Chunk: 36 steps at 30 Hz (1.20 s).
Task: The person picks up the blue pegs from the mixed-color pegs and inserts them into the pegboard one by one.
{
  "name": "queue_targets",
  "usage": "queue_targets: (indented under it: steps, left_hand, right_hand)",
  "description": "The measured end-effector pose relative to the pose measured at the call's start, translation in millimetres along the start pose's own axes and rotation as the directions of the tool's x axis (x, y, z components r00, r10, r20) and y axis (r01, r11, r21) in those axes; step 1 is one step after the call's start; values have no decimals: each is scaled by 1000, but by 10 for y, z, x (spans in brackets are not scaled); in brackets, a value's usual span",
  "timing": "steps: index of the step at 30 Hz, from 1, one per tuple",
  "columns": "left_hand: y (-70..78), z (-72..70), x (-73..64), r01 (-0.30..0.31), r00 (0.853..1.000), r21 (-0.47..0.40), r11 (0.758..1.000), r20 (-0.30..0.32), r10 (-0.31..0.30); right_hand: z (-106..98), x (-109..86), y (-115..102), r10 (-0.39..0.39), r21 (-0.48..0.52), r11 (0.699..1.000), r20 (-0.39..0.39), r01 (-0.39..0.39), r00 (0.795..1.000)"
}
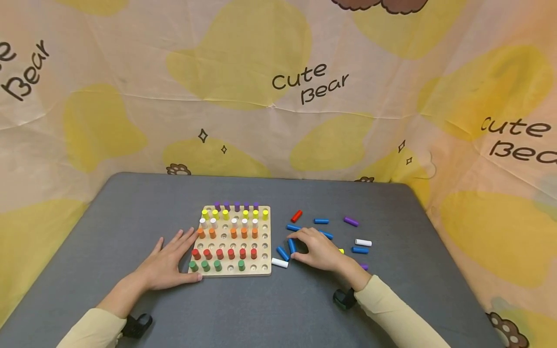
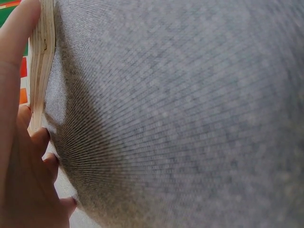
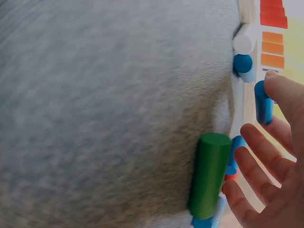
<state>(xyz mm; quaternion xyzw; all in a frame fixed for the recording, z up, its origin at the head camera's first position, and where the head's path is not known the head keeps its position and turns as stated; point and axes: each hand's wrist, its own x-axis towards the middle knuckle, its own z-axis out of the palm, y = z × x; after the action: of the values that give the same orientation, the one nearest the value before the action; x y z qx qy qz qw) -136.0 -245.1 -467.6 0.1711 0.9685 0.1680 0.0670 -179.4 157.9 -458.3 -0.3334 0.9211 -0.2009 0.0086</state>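
A wooden pegboard (image 1: 259,261) holds rows of coloured pegs: purple, yellow, white, orange, red and green. My left hand (image 1: 167,266) rests with spread fingers against its left edge, the thumb at the near-left corner; the left wrist view shows the fingers along the board's side (image 2: 42,61). To the right of the board, my right hand (image 1: 319,249) pinches a blue peg (image 1: 292,246) between thumb and index finger. The right wrist view shows that blue peg (image 3: 264,104) in the pinch, the other fingers loosely bent. Another blue peg (image 1: 283,253) and a white peg (image 1: 280,263) lie close by.
Loose pegs lie scattered on the grey table (image 1: 348,319) around the right hand: a red peg (image 1: 297,216), several blue ones, a purple peg (image 1: 351,222) and a white peg (image 1: 363,242). A green peg (image 3: 209,175) shows beneath the hand. Patterned cloth (image 1: 243,58) hangs behind.
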Motion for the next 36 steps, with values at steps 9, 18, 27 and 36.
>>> queue_targets:
  steps: [9,18,27,36]
  left_hand:
    - [6,-3,-3,7,1000,-2,1000,18,-7]
    - [24,-6,2,3,1000,-6,1000,12,-3]
    - [13,2,-2,15,1000,0,1000,24,-15]
    - [11,-6,4,5,1000,4,1000,13,-5]
  right_hand:
    - [-59,82,-92,86,173,981,13,-87,996]
    - [-23,148,-106,87,243,967,-38,-75,996]
    - [-6,209,-143,119,265,959,-78,-95,990]
    - [19,293,-222,108,273,959,-104,-77,989]
